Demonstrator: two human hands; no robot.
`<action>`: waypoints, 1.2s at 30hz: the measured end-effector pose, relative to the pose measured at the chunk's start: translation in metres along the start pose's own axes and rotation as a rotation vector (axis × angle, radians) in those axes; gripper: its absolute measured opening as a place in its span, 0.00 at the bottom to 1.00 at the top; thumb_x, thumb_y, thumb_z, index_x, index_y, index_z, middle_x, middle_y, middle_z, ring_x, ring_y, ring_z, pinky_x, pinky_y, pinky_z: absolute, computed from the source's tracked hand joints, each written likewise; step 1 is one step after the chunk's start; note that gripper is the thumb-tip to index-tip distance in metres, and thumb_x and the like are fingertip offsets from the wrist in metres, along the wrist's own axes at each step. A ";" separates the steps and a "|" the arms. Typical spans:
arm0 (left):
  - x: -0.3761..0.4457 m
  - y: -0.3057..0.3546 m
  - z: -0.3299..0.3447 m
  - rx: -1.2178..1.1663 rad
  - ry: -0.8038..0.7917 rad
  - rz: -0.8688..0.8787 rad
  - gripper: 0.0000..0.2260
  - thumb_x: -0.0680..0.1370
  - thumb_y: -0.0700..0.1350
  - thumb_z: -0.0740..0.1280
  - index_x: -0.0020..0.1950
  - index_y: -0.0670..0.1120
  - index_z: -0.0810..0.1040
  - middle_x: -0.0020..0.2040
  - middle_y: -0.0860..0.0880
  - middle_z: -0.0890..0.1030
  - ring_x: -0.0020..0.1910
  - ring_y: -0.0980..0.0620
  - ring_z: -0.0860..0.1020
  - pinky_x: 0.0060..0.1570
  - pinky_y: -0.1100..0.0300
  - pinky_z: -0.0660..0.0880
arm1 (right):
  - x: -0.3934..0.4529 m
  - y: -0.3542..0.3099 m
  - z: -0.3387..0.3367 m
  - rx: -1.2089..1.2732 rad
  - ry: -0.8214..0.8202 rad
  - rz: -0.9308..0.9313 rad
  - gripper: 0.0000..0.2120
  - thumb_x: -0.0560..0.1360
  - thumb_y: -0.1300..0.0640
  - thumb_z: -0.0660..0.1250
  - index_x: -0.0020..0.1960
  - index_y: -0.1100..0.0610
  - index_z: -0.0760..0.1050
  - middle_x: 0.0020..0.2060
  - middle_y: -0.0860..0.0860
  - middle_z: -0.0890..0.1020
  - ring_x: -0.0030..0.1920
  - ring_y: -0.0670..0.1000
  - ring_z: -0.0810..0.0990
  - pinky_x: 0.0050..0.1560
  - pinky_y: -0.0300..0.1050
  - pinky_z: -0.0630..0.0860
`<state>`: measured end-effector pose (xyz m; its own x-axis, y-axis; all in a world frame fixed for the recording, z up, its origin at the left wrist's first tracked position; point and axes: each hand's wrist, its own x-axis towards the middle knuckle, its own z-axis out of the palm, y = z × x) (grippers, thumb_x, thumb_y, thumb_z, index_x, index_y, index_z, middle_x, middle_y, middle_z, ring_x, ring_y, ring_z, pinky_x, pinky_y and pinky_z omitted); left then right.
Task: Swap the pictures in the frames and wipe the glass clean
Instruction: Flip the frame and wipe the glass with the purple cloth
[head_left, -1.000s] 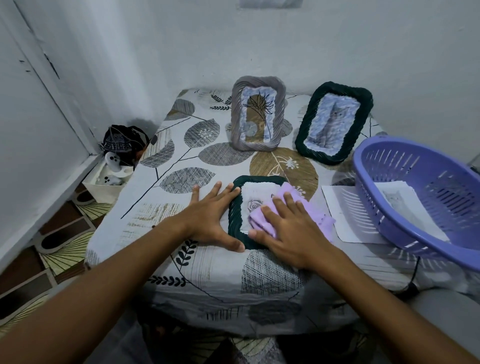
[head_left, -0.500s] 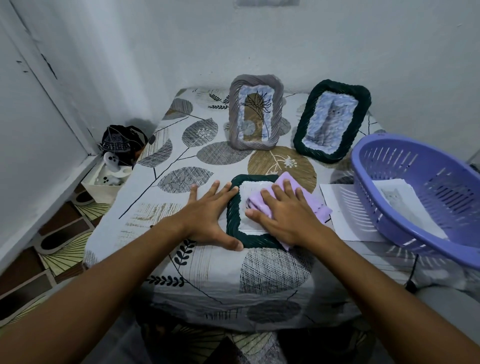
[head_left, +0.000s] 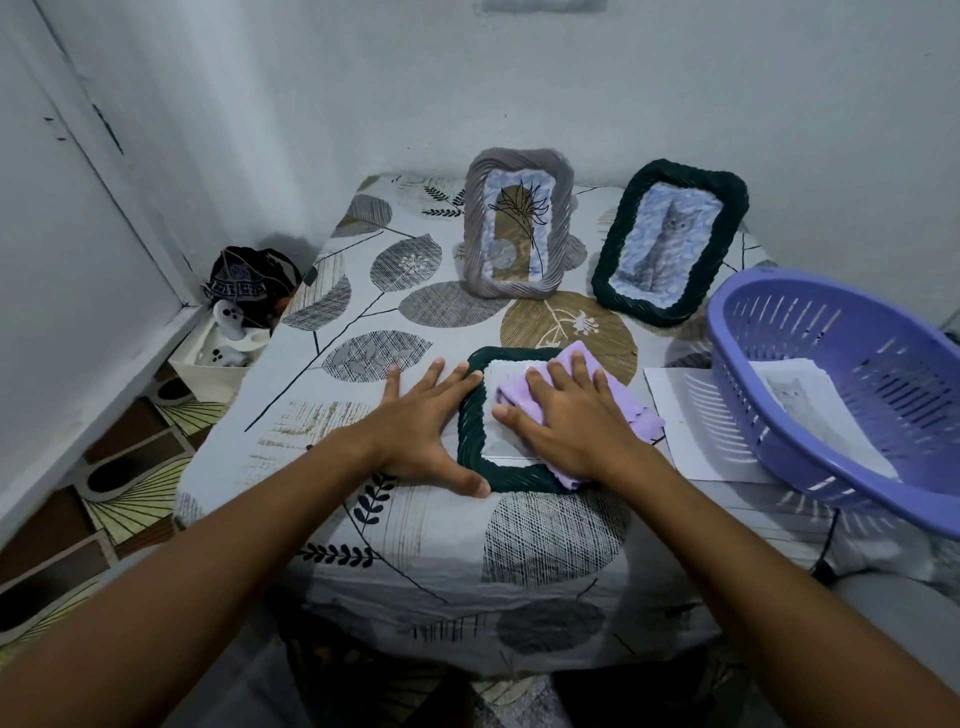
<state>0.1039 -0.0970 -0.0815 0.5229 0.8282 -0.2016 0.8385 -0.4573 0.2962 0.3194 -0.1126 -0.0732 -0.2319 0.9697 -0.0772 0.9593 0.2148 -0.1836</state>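
A dark green woven frame lies flat near the table's front, glass up. My left hand rests flat against its left edge, fingers spread, thumb along the lower border. My right hand presses a lilac cloth onto the glass, covering most of the right half. At the back a grey woven frame with a plant drawing stands upright, and a second dark green frame with a cat picture leans beside it.
A purple slotted basket overhangs the table's right side with a printed sheet inside. A white paper lies under its near rim. On the floor at left sits a white box with a dark bag. Walls close in at back and left.
My right hand with the cloth has slid back and to the left across the glass. The left hand has stayed against the frame's edge.
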 end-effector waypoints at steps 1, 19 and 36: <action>0.001 0.000 0.001 0.001 0.002 -0.002 0.61 0.55 0.79 0.60 0.78 0.54 0.40 0.79 0.52 0.41 0.76 0.53 0.34 0.70 0.36 0.31 | -0.005 0.000 -0.001 0.009 0.005 -0.004 0.48 0.68 0.25 0.36 0.78 0.55 0.55 0.77 0.57 0.55 0.77 0.59 0.43 0.75 0.60 0.42; 0.001 -0.001 0.002 -0.005 0.026 -0.008 0.61 0.54 0.79 0.61 0.78 0.54 0.40 0.79 0.52 0.42 0.76 0.54 0.36 0.70 0.38 0.30 | -0.099 -0.001 -0.009 0.011 0.001 -0.130 0.51 0.66 0.22 0.33 0.75 0.52 0.62 0.75 0.50 0.64 0.76 0.52 0.54 0.76 0.51 0.49; 0.000 0.000 0.001 -0.004 0.011 -0.008 0.62 0.54 0.79 0.61 0.78 0.54 0.40 0.79 0.52 0.42 0.76 0.53 0.36 0.70 0.38 0.30 | -0.075 0.000 0.005 0.059 -0.006 -0.225 0.49 0.66 0.23 0.31 0.76 0.47 0.59 0.77 0.46 0.57 0.78 0.49 0.42 0.76 0.56 0.39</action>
<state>0.1041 -0.0972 -0.0819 0.5140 0.8357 -0.1934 0.8422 -0.4489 0.2985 0.3354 -0.1857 -0.0726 -0.4401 0.8973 -0.0334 0.8722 0.4184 -0.2535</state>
